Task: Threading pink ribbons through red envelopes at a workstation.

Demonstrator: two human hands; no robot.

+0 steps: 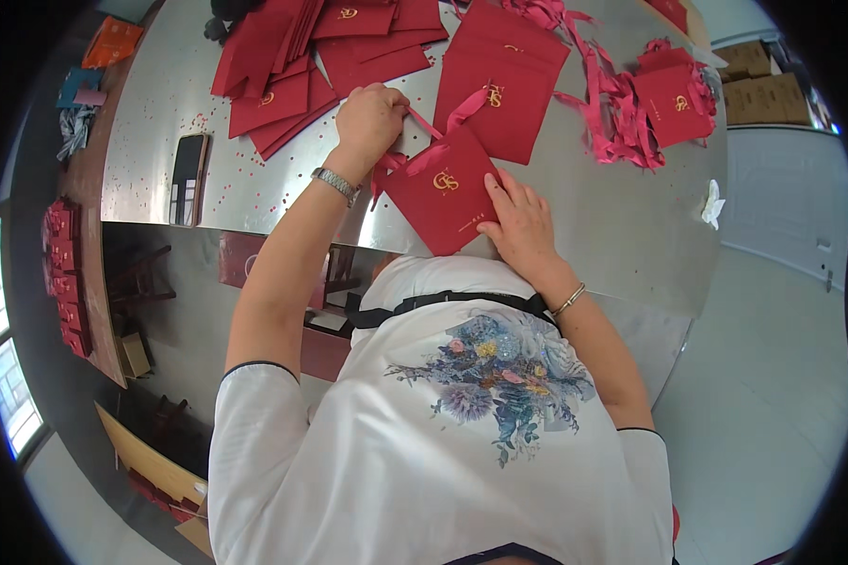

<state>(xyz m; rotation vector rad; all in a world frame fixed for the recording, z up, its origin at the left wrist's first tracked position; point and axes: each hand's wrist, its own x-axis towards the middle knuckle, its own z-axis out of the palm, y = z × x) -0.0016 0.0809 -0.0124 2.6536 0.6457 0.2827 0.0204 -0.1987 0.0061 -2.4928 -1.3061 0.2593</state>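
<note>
A dark red paper gift bag (440, 193) with gold print lies tilted at the table's near edge, in front of my body. Pink-red ribbon (426, 123) runs across its upper part. My left hand (371, 122) is closed at the bag's upper left, fingers pinching the ribbon. On the bag's right edge rests my right hand (521, 221), thumb and forefinger stretched out on the paper. Just beyond, flat red bags (499, 99) overlap each other, and a loose ribbon end (468, 108) lies over them.
Several flat red bags (283, 108) are piled at the far left of the metal table (612, 221). A phone (188, 179) lies left, among red specks. Tangled ribbons (614, 118) and a ribboned bag (674, 104) sit far right, near crumpled white paper (712, 205). A side bench holds red bags (64, 273).
</note>
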